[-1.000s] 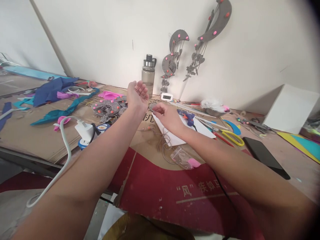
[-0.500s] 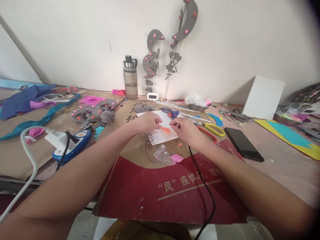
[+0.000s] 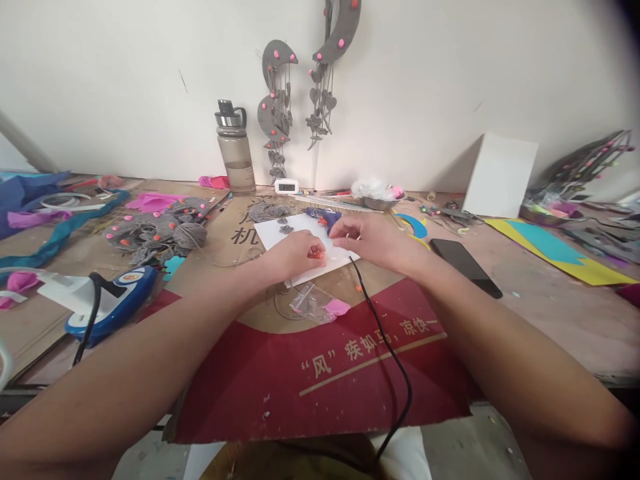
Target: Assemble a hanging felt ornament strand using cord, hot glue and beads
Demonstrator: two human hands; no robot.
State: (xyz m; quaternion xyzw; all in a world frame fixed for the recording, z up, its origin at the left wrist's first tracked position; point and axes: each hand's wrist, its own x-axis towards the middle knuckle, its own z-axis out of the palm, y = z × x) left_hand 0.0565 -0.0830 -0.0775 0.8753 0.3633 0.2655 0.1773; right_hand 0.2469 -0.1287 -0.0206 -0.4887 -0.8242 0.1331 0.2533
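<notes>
Over a white sheet of paper (image 3: 280, 235), my left hand (image 3: 295, 255) is closed, its fingertips gripping a small orange piece (image 3: 317, 254). My right hand (image 3: 377, 240) hovers just to the right, thumb and forefinger curled towards each other; whatever is between them, if anything, is too small to make out. Behind it, partly hidden, lies a blue hot glue gun (image 3: 324, 216). A black cable (image 3: 385, 337) runs from under the right hand to the front edge. Small grey flower shapes (image 3: 286, 227) rest on the paper, and a clear zip bag (image 3: 311, 301) with a pink scrap (image 3: 337, 307) lies in front.
Red-and-brown cardboard (image 3: 240, 393) covers the work area. At left are a blue power strip (image 3: 113, 307) and grey yarn pieces (image 3: 160, 230). A bottle (image 3: 235, 157) and small clock (image 3: 287, 187) stand at the back; a phone (image 3: 465, 267) lies right. Moon-shaped hangings (image 3: 277, 93) decorate the wall.
The camera view has turned right, so things appear shifted left. My left fingers have closed over the orange piece that lay on the paper. My right hand stays near, fingers still curled.
</notes>
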